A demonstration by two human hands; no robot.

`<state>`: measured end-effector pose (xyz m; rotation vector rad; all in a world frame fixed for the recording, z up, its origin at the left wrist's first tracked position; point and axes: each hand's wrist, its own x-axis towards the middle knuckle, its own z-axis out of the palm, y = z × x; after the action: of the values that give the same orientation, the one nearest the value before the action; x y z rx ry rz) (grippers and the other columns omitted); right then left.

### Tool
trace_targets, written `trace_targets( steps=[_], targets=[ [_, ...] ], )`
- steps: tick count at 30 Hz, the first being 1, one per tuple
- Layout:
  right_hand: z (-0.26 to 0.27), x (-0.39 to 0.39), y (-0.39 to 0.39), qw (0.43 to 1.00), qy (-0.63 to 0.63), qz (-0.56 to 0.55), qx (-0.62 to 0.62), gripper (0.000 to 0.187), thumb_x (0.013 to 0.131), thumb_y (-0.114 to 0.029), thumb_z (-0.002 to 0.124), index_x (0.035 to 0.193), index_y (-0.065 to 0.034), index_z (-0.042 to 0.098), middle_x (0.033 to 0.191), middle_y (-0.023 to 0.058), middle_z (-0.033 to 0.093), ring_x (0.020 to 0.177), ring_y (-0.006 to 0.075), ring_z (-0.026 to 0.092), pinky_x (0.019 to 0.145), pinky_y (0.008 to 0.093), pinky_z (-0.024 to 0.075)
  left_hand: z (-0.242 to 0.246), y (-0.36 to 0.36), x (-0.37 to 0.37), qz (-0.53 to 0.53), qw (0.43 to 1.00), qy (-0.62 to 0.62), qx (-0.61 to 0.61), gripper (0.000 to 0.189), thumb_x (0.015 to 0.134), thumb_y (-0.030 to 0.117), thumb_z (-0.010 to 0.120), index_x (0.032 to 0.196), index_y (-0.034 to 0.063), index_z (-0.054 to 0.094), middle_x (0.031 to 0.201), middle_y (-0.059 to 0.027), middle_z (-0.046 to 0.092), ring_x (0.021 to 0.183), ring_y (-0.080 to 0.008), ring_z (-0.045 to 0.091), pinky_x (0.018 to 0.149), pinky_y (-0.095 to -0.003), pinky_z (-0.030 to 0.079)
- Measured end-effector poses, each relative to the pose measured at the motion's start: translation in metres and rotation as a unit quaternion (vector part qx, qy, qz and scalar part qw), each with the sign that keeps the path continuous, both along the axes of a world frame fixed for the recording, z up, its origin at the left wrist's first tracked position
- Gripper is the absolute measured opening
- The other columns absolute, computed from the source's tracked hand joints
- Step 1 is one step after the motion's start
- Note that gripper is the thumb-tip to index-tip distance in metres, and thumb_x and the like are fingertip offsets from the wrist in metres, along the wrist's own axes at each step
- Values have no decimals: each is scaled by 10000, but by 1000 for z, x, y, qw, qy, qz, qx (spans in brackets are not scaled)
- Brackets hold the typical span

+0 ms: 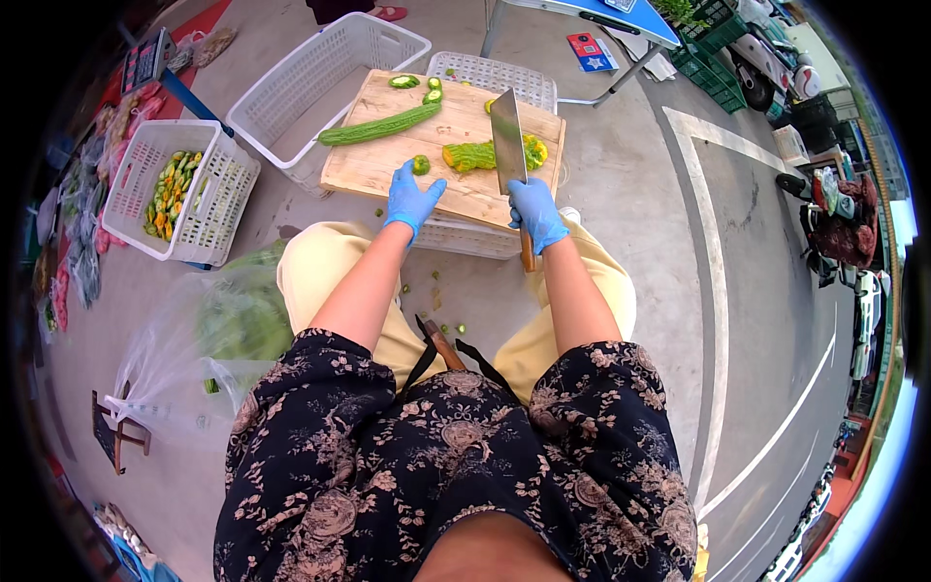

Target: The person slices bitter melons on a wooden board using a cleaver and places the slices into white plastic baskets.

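Observation:
A wooden cutting board (pixel 378 167) lies before me across white plastic crates. My right hand (pixel 537 207), in a blue glove, grips the wooden handle of a cleaver (pixel 509 142). Its broad blade points away from me, over a pile of sliced green-and-yellow gourd (pixel 469 156). My left hand (pixel 413 198), also gloved, rests low over the board's left part, fingers apart. A short green gourd end (pixel 420 165) lies by its fingertips; whether they touch is unclear. Farther up lies a long whole green gourd (pixel 382 125), with several cut end pieces (pixel 404 81) beyond it.
A white crate (pixel 247 109) stands behind the board at left. Another basket (pixel 218 211) holds cut gourd pieces (pixel 174 193). A clear bag of green vegetables (pixel 240 313) sits by my left knee. A blue folding table (pixel 567 11) is beyond; scraps (pixel 445 329) lie between my feet.

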<state>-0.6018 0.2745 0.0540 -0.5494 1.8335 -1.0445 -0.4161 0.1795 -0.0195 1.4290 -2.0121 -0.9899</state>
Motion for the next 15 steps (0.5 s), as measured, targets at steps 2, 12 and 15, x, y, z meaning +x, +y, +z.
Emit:
trace_targets(
  steps=[2, 12, 15],
  targets=[
    [-5, -9, 5, 998, 57, -6, -1, 190, 807, -204, 500, 744, -24, 499, 530, 29, 444, 386, 130, 429, 377, 318, 443, -2, -11, -5, 104, 993, 37, 45, 894, 691, 473, 698, 1321, -32, 313, 1281, -274, 384, 1185, -375, 411, 987, -401, 359],
    [-60, -116, 15, 921, 372, -15, 111, 391, 796, -296, 460, 827, 62, 615, 854, 303, 585, 846, 441, 575, 770, 472, 449, -17, -6, -102, 130, 983, 12, 128, 1213, 580, 651, 694, 1395, -29, 106, 1393, -353, 120, 1316, -461, 124, 1077, -451, 186],
    [-72, -112, 3, 911, 385, 14, 145, 370, 803, -287, 464, 821, 49, 619, 861, 297, 596, 845, 438, 584, 774, 473, 462, -23, -11, -111, 66, 993, 17, 97, 1204, 569, 648, 703, 1416, 44, 97, 1406, -330, 113, 1324, -459, 80, 1086, -465, 150]
  ],
)
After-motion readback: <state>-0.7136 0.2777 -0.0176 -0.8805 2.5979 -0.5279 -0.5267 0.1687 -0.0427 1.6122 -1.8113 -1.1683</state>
